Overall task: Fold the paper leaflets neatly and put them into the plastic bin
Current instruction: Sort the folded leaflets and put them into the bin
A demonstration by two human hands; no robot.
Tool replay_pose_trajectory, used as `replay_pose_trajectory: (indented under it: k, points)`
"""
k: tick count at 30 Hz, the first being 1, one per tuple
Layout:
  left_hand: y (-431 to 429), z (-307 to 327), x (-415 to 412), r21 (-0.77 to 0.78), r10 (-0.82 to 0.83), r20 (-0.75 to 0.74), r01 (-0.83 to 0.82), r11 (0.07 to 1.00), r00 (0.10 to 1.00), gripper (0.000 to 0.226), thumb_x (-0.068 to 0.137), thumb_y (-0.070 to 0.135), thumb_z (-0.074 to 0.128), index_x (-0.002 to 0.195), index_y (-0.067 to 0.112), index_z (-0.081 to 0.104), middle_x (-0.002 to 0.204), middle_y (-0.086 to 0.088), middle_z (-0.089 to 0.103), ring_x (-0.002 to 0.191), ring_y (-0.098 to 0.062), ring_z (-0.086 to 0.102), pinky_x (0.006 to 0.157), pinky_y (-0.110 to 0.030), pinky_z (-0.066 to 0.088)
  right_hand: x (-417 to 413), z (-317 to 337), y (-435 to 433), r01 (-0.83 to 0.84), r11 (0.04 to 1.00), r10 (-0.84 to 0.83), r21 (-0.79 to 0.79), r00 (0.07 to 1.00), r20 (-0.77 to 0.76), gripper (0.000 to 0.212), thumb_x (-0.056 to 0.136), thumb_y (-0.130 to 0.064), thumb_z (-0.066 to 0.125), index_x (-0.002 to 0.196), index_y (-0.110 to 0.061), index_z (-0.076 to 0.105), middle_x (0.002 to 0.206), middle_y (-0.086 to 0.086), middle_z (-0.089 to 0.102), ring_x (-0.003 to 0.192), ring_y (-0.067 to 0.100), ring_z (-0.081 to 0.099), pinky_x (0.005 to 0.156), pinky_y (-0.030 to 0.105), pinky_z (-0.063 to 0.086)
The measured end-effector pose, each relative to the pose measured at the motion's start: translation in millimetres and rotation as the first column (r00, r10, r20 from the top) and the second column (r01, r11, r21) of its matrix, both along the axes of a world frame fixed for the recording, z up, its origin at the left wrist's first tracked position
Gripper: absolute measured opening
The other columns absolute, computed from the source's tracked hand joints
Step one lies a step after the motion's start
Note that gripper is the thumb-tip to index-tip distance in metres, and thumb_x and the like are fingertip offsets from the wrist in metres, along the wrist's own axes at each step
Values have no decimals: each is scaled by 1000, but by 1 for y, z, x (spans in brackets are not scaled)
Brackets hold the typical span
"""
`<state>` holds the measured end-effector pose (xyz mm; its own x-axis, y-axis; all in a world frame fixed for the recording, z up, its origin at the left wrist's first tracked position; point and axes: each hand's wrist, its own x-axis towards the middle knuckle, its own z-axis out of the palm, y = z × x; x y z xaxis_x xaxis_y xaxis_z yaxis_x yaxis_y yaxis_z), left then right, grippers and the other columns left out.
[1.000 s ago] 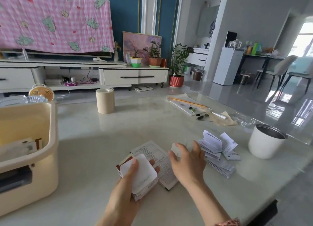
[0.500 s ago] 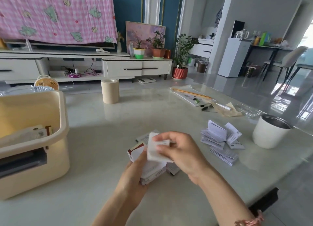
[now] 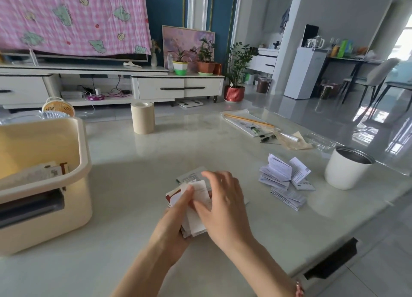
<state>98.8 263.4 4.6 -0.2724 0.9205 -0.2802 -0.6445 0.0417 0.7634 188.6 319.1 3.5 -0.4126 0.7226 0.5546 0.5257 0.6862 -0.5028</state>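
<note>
My left hand (image 3: 172, 226) holds a small stack of folded white leaflets (image 3: 196, 209) just above the table, thumb on top. My right hand (image 3: 225, 205) lies over the stack's right side, fingers pressing the top leaflet down. A printed leaflet (image 3: 191, 176) lies flat on the table behind the hands, partly hidden. A loose pile of folded leaflets (image 3: 284, 181) sits to the right. The cream plastic bin (image 3: 83, 185) stands at the left edge, with some folded paper and a small box inside.
A white cup (image 3: 346, 168) stands right of the pile. A beige tape roll (image 3: 142, 117) is at the back centre. Papers, pens and a plastic wrapper (image 3: 256, 125) lie at the back right. The table's right edge runs close to the cup.
My right hand picked a white leaflet off the table, carried it left and laid it on the stack in my left hand. It now presses down on it.
</note>
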Motion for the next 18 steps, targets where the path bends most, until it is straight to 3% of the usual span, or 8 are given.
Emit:
replay_pose_trajectory:
  k: [1, 3, 5, 6, 9, 11, 15, 18]
  points:
    - [1, 0, -1, 9, -4, 2, 4, 1000, 1000, 28, 88, 36, 53, 106, 17, 64, 92, -8, 72, 71, -17, 69, 56, -29, 55, 1, -2, 0, 66, 997, -67, 48, 997, 22, 44, 79, -40, 56, 116, -16, 56, 109, 3, 57, 100, 20, 51, 81, 32, 46]
    - [1, -2, 0, 18, -29, -25, 29, 999, 999, 28, 87, 36, 54, 106, 18, 65, 96, -8, 72, 79, -18, 69, 65, -32, 54, 0, -3, -4, 115, 993, -112, -16, 986, 121, 60, 82, -55, 27, 119, -18, 56, 111, 5, 58, 101, 26, 55, 83, 36, 45]
    - [0, -3, 4, 20, -70, -61, 71, 997, 996, 27, 84, 34, 58, 102, 16, 66, 93, -8, 73, 79, -17, 69, 68, -31, 54, 2, -4, -11, 92, 986, -54, -141, 966, 252, 76, 79, -54, 0, 128, -24, 48, 118, 3, 54, 111, 25, 49, 91, 33, 37]
    - [-1, -4, 6, 33, -81, -77, 84, 996, 994, 24, 83, 30, 59, 100, 16, 66, 88, -7, 73, 75, -16, 69, 66, -29, 54, 3, -4, -11, 74, 983, -31, -166, 968, 250, 73, 82, -50, -2, 131, -25, 45, 119, 3, 54, 114, 23, 47, 93, 31, 35]
    - [0, -5, 12, 69, -77, -83, 82, 994, 994, 17, 86, 23, 56, 98, 16, 66, 81, -4, 73, 67, -13, 70, 56, -25, 56, 12, 3, 3, 51, 970, -30, -238, 996, 89, 44, 99, -36, 24, 129, -19, 51, 121, 7, 56, 115, 25, 48, 96, 35, 37]
    - [1, -4, 13, 87, -81, -73, 87, 992, 994, 20, 85, 20, 55, 100, 11, 65, 85, -6, 73, 70, -15, 71, 55, -27, 57, 27, 5, 25, 128, 960, -130, -250, 991, 10, 36, 97, -23, 45, 131, -12, 50, 122, 12, 55, 116, 27, 49, 98, 36, 37]
    - [5, -8, 9, 86, -64, -72, 70, 994, 995, 25, 76, 23, 60, 97, 12, 67, 98, -7, 73, 82, -19, 71, 75, -38, 57, 84, 3, 69, 444, 872, -454, -207, 891, -1, 32, 86, -8, 59, 118, -4, 59, 114, 22, 59, 108, 37, 52, 91, 38, 37]
    - [7, -10, 8, 76, -65, -65, 70, 995, 996, 26, 74, 25, 61, 96, 15, 67, 101, -7, 72, 88, -20, 70, 85, -40, 53, 127, -2, 94, 574, 764, -566, -296, 816, 120, 26, 88, -17, 59, 112, -8, 65, 113, 22, 62, 105, 39, 54, 85, 40, 42]
